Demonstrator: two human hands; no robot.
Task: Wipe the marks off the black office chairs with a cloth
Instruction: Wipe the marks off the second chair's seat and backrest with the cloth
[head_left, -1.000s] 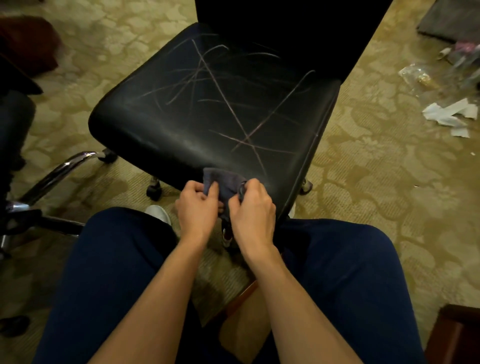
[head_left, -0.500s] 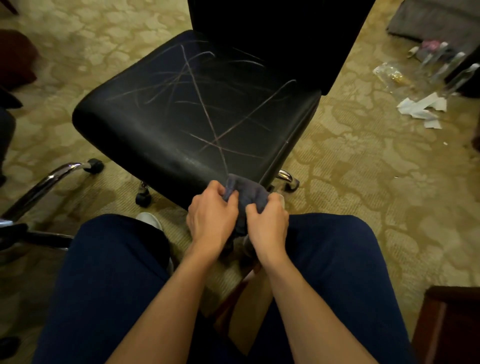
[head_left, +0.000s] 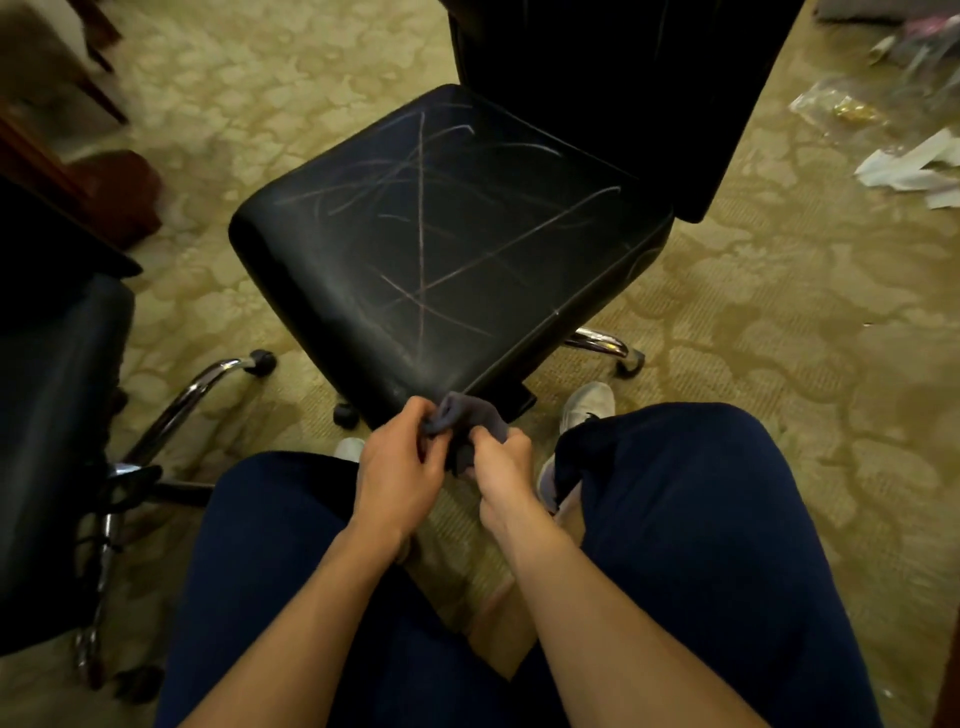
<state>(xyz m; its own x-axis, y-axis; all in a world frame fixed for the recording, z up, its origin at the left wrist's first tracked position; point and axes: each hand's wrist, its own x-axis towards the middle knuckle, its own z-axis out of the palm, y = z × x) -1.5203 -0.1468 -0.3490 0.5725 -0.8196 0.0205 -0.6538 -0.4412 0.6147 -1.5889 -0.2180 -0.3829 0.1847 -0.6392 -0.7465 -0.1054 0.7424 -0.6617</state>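
A black office chair (head_left: 457, 249) stands in front of me, its seat crossed by several pale scribbled lines. Its dark backrest rises at the top of the view. Just below the seat's near corner, both hands hold a small dark grey cloth (head_left: 460, 418) bunched between them. My left hand (head_left: 400, 467) pinches its left side, and my right hand (head_left: 501, 465) grips its right side and lower part. The cloth is close to the seat's front corner; I cannot tell whether it touches it. My knees in dark blue trousers frame the hands.
A second black chair (head_left: 52, 426) with chrome legs stands at the left. Dark wooden furniture (head_left: 109, 192) sits at the upper left. Plastic bags and white paper scraps (head_left: 904, 166) litter the patterned carpet at the upper right. My shoes rest under the chair's front.
The view has swung so the chair now sits more centred. Both hands kept working the cloth, folding it smaller between them near the seat's front corner.
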